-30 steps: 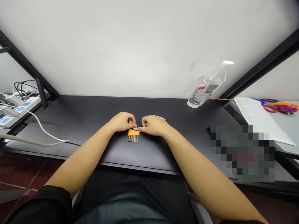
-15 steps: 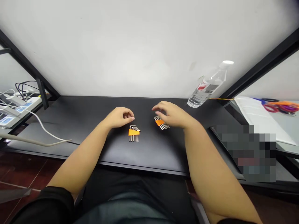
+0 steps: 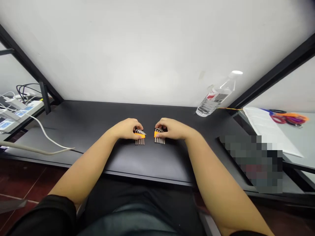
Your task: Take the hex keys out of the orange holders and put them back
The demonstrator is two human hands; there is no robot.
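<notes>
Two hex key sets in orange holders are side by side at the middle of the black table [image 3: 147, 160], a small gap between them. My left hand [image 3: 128, 128] has its thumb and fingers closed around the left hex key set [image 3: 140, 135], whose bent ends point away from me. Around the right hex key set [image 3: 159, 136], my right hand [image 3: 172, 128] is closed, its thumb across the orange holder. The straight shafts of both sets stick out toward me. Whether either set is lifted off the tabletop I cannot tell.
A clear water bottle [image 3: 216, 95] stands at the back right by the white wall. A blurred-out dark object [image 3: 251, 164] lies at the right. White cables and a power strip [image 3: 27, 111] are on the left, scissors-like colourful items [image 3: 287, 118] far right.
My left hand has come down onto the left hex key set and gripped it. My right hand has taken hold of the right set, which has shifted left and turned straighter.
</notes>
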